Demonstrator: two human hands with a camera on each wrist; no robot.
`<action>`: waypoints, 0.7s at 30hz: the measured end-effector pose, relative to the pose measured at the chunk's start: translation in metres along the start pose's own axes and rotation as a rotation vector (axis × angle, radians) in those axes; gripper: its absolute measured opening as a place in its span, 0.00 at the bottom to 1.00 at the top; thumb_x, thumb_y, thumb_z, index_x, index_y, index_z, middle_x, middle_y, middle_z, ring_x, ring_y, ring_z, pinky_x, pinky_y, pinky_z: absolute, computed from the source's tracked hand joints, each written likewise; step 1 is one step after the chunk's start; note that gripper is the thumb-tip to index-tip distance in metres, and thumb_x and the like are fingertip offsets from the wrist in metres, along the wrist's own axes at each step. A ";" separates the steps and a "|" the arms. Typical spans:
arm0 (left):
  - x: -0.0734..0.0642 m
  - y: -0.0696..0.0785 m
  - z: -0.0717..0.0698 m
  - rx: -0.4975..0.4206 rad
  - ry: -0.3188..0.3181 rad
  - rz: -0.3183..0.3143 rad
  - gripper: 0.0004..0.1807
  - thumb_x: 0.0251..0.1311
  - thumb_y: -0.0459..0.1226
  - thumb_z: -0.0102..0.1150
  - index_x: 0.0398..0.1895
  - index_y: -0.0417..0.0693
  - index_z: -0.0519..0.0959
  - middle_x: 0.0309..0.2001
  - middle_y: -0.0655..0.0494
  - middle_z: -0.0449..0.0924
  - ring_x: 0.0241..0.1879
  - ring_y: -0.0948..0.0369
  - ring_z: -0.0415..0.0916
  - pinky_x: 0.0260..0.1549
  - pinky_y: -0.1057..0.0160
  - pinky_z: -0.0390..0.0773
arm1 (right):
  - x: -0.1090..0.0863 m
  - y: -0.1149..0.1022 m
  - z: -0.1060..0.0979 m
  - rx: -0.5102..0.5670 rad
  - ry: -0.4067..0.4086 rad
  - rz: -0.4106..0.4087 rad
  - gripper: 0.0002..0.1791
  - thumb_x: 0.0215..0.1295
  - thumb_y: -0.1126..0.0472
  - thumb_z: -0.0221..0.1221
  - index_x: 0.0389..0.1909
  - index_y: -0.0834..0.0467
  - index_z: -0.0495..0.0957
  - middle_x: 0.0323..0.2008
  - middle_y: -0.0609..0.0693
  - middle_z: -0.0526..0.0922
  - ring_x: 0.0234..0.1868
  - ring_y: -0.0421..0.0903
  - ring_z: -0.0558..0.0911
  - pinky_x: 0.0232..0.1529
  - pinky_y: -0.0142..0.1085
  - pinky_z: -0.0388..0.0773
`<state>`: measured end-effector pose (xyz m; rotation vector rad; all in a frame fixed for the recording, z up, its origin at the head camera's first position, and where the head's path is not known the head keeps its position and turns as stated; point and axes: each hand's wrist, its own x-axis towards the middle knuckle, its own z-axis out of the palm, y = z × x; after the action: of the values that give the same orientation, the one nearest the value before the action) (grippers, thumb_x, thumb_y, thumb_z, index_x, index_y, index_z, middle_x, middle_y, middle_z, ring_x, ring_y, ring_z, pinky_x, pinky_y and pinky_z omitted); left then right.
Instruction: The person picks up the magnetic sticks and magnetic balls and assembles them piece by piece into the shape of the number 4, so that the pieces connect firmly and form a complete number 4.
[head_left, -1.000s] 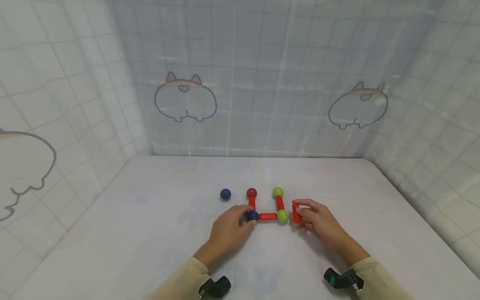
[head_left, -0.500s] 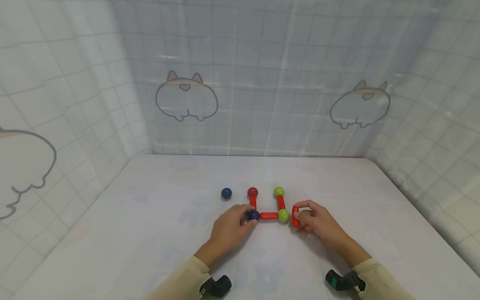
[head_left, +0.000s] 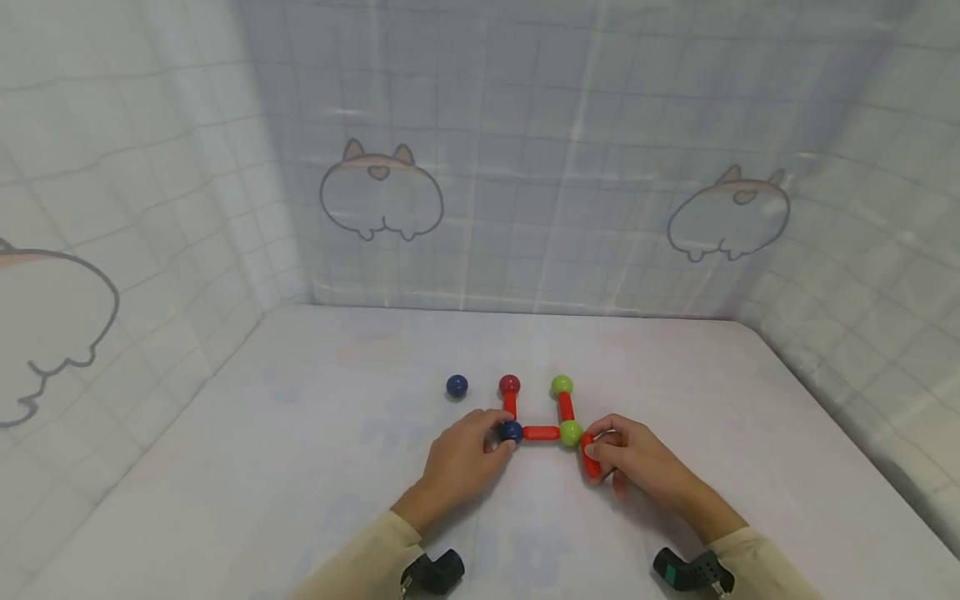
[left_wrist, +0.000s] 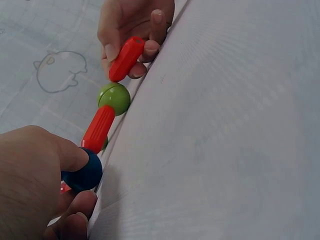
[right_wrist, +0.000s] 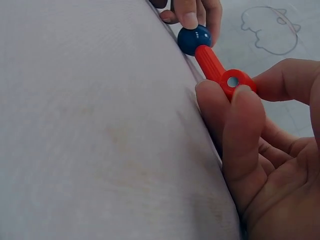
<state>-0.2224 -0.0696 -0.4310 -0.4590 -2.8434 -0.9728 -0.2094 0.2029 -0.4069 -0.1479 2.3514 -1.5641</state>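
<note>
My left hand (head_left: 457, 458) holds a dark blue ball (head_left: 512, 432) between thumb and fingers at the near left corner of a magnetic stick-and-ball shape. A red magnetic stick (head_left: 541, 433) joins that ball to a near green ball (head_left: 571, 432). From these corners, two more sticks run away from me to a red ball (head_left: 509, 384) and a far green ball (head_left: 561, 385). My right hand (head_left: 639, 458) pinches a loose red magnetic stick (left_wrist: 127, 57), its far end right at the near green ball. A silvery disc shows in the stick's other end (right_wrist: 233, 82).
A second dark blue ball (head_left: 457, 386) lies alone on the white table (head_left: 337, 367), left of the red ball. Curtains with a grid print (head_left: 510, 208) hang behind and along both sides. Black wrist cameras (head_left: 435, 572) sit at both sleeves.
My right hand has moved slightly toward me and brought the red stick to the near green ball, tilting it. The left hand keeps its hold on the blue ball.
</note>
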 end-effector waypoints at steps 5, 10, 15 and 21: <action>0.000 0.002 0.000 0.007 -0.001 -0.007 0.22 0.62 0.47 0.67 0.59 0.59 0.80 0.38 0.66 0.77 0.31 0.66 0.70 0.27 0.66 0.72 | -0.002 0.000 0.001 0.007 0.001 0.005 0.22 0.70 0.56 0.60 0.57 0.65 0.70 0.32 0.54 0.81 0.23 0.50 0.77 0.24 0.39 0.78; -0.001 0.002 -0.002 0.009 0.001 -0.009 0.22 0.62 0.47 0.67 0.59 0.58 0.80 0.40 0.65 0.78 0.31 0.66 0.70 0.28 0.67 0.73 | -0.001 0.000 0.002 0.017 -0.002 -0.004 0.22 0.69 0.56 0.62 0.55 0.65 0.70 0.33 0.55 0.82 0.27 0.51 0.79 0.25 0.40 0.79; -0.001 0.002 -0.002 0.018 0.000 -0.004 0.22 0.62 0.47 0.67 0.59 0.57 0.80 0.42 0.64 0.79 0.31 0.66 0.70 0.29 0.67 0.73 | -0.001 0.000 0.004 0.016 0.001 -0.009 0.22 0.68 0.56 0.62 0.54 0.66 0.71 0.33 0.55 0.82 0.29 0.51 0.81 0.26 0.41 0.81; 0.000 0.002 -0.002 0.009 0.000 -0.003 0.22 0.62 0.47 0.67 0.59 0.58 0.80 0.41 0.65 0.78 0.31 0.65 0.70 0.28 0.67 0.72 | -0.001 0.000 0.004 0.058 -0.017 -0.022 0.23 0.67 0.58 0.64 0.53 0.68 0.70 0.34 0.57 0.83 0.30 0.51 0.82 0.25 0.40 0.81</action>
<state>-0.2216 -0.0691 -0.4282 -0.4539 -2.8488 -0.9596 -0.2070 0.1992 -0.4080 -0.1735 2.2955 -1.6331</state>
